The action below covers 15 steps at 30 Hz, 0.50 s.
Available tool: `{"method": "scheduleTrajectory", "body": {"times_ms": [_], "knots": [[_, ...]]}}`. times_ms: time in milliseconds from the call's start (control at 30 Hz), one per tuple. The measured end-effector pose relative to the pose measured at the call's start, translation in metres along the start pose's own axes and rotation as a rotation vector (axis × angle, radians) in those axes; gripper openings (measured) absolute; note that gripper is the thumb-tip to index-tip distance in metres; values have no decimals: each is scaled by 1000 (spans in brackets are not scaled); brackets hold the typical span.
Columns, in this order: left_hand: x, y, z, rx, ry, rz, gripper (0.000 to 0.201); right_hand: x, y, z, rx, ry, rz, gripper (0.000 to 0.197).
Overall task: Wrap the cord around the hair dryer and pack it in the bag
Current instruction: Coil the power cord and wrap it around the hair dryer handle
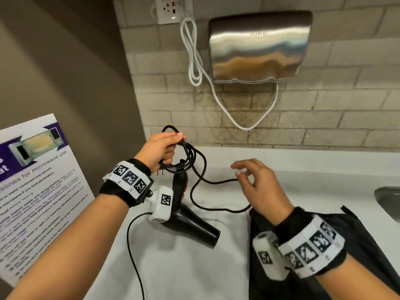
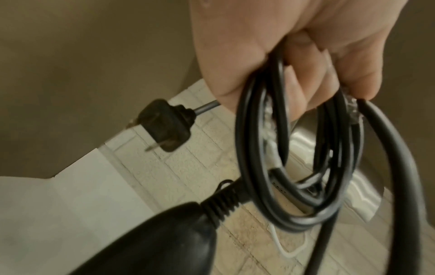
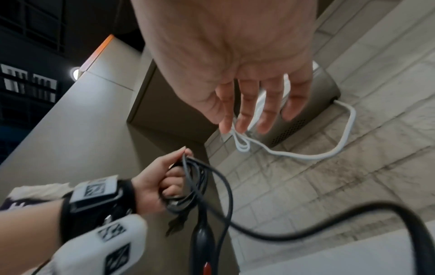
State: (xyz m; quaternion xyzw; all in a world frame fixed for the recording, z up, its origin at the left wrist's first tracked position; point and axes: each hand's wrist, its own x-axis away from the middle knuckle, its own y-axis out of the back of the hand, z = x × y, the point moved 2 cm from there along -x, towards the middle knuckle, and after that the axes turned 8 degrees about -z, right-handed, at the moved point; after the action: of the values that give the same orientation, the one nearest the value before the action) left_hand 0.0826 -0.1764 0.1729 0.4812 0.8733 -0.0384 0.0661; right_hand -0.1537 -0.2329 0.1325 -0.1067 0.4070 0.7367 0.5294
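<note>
My left hand (image 1: 158, 148) is raised over the counter and grips several loops of the black cord (image 1: 188, 155). In the left wrist view its fingers (image 2: 306, 78) curl through the coil (image 2: 242, 148), and the plug (image 2: 164, 124) sticks out beside them. The black hair dryer (image 1: 190, 219) is below that hand, handle up, nozzle pointing right; I cannot tell whether it rests on the counter. A loose stretch of cord runs right, under my right hand (image 1: 255, 185), which hovers with straight spread fingers (image 3: 247, 111) and holds nothing. The black bag (image 1: 357, 239) lies flat under my right wrist.
A steel hand dryer (image 1: 259, 46) hangs on the tiled wall with its white cable (image 1: 194, 50) looped to a socket (image 1: 171, 9). A microwave notice (image 1: 32, 180) leans at the left. A sink edge (image 1: 387, 200) shows at far right of the white counter (image 1: 184, 267).
</note>
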Motion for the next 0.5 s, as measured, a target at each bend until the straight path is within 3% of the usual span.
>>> {"method": "scheduleTrajectory", "body": {"times_ms": [167,267,367,433,500], "knots": [[3,7,-3,-5,9,107,39,-33,-11,7,182,21,295,29],[2,15,-7,-15,17,148,47,-26,-29,3,291,-98,688,47],[-2,21,-9,-41,15,165,40,-3,-48,1,266,-211,981,42],[-3,23,-11,-53,8,173,28,9,-58,3,104,-290,1004,27],[-3,22,-11,-51,19,178,25,10,-64,4,-38,-322,886,21]]}}
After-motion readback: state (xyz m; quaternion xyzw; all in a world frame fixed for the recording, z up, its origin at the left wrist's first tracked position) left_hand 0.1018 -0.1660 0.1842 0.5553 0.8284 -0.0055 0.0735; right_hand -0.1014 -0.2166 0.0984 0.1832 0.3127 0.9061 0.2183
